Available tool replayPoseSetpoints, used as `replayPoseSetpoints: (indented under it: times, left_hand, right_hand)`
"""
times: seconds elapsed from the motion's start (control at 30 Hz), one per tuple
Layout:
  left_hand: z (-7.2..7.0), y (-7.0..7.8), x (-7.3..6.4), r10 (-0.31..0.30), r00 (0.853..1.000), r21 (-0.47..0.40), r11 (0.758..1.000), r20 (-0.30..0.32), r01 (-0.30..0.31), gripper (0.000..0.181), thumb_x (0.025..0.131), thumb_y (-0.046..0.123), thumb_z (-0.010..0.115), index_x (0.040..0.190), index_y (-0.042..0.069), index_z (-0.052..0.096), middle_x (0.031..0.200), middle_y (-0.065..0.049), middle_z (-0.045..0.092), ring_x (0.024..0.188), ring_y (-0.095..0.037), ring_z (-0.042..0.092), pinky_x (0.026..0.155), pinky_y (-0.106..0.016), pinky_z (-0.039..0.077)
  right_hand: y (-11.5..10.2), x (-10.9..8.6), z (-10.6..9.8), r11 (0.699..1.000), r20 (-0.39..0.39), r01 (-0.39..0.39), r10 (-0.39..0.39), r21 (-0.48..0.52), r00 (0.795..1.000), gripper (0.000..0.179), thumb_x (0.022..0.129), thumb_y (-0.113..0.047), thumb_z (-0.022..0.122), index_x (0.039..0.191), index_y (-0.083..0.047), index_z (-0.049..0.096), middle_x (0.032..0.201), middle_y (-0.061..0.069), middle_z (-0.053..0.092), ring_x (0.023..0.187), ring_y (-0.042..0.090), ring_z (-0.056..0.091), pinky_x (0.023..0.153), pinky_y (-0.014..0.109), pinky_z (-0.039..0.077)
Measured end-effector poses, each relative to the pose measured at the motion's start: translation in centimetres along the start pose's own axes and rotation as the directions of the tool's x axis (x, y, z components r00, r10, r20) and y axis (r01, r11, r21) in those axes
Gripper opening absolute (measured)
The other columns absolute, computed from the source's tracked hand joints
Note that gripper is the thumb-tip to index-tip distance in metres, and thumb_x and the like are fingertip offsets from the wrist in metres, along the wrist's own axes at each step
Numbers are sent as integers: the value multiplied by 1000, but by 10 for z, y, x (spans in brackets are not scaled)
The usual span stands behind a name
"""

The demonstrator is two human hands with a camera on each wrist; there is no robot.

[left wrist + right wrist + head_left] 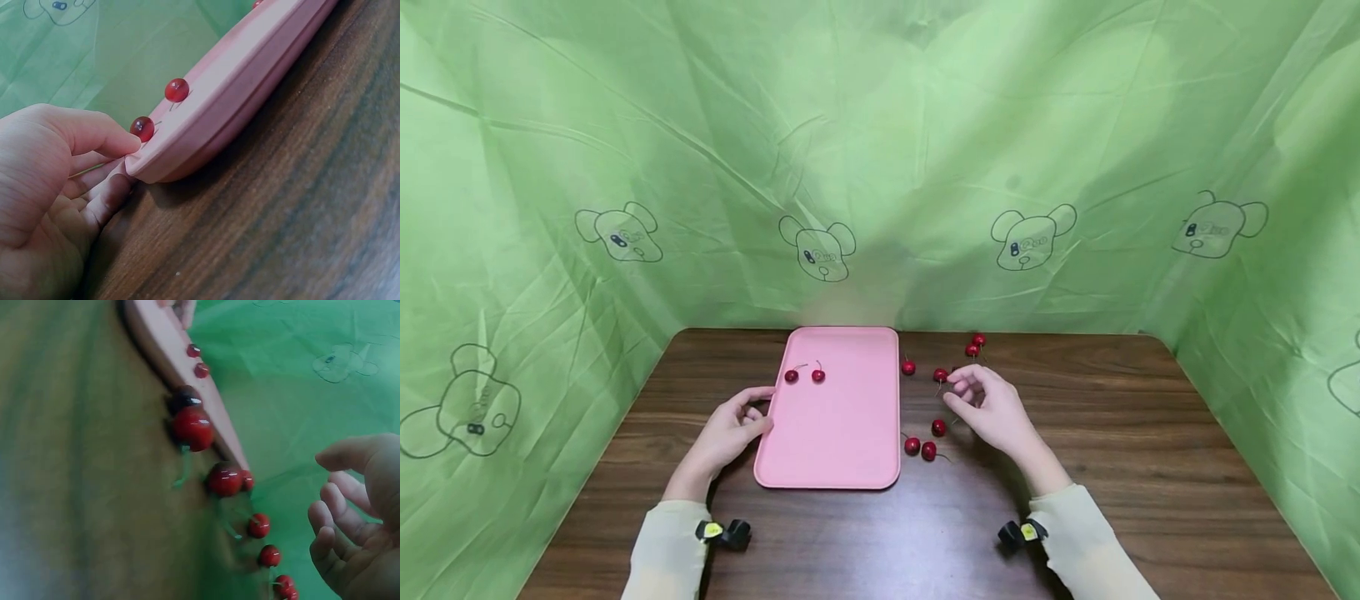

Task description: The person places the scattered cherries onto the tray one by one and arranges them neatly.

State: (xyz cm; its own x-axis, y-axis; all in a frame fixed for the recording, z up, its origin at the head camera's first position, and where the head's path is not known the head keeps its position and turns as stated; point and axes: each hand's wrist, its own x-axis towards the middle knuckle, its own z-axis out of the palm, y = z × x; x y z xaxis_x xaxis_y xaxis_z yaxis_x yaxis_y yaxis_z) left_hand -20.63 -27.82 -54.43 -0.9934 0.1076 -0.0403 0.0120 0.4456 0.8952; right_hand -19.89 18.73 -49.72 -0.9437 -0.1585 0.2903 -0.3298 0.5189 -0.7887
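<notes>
A pink tray (842, 433) lies on the brown table, its left rim pinched between the thumb and fingers of my left hand (724, 432). The left wrist view shows that thumb on top of the rim and fingers beneath. Two red cherries with stems sit on the tray, a left cherry (792, 376) and a right cherry (818, 376). My right hand (997, 414) hovers right of the tray, fingers loosely bent and apart, nothing between them in the right wrist view. Closest to its fingertips is a cherry (940, 376); the hand partly hides another behind it.
More cherries lie on the table right of the tray: one cherry (908, 367) by its rim, a far pair (973, 350), a single cherry (938, 427) and a near pair (928, 451). A green curtain (917, 167) surrounds the table's back and sides.
</notes>
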Motion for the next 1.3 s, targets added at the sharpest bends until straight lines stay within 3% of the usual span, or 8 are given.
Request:
replayPoseSetpoints:
  times: [0.2,0.43,0.7,1.07,1.3]
  left_hand:
    - [0,2,-1,-4,1000,7,1000,11,4,54,99,5,76,151,6,61,96,-11,67,85,-18,62,71,-25,52]
    - [-3,-1,0,-8,1000,10,1000,-10,8,52,99,4,76,149,9,63,96,-11,68,84,-20,63,70,-25,53]
    - [-3,0,0,20,1000,-27,999,7,-20,54,98,2,75,150,2,61,96,-16,67,82,-16,62,70,-24,52]
    - [-1,-2,-1,18,1000,-31,999,9,-18,55,98,-1,74,151,2,60,93,-15,67,82,-16,62,69,-24,51]
    - [0,32,-13,3,1000,-30,1000,7,-3,53,98,-7,70,150,-5,58,94,-22,65,82,-15,60,69,-22,50]
  right_hand:
    - [8,-17,4,996,30,-86,87,-29,996,24,91,-14,87,110,-7,75,95,0,73,77,11,66,70,27,54]
    - [7,-18,8,992,86,-111,115,-53,990,23,90,-20,90,107,-12,77,98,0,74,75,10,66,67,28,54]
    - [11,-21,12,983,115,-180,184,-40,976,22,89,-21,91,105,-13,77,95,0,73,76,14,65,67,28,53]
    - [22,-26,23,982,128,-185,187,-32,974,23,86,-20,93,101,-15,77,90,-3,72,71,12,64,67,27,52]
    - [23,-26,24,985,129,-169,173,-40,977,24,86,-20,93,102,-14,77,91,-3,72,71,11,62,67,27,52]
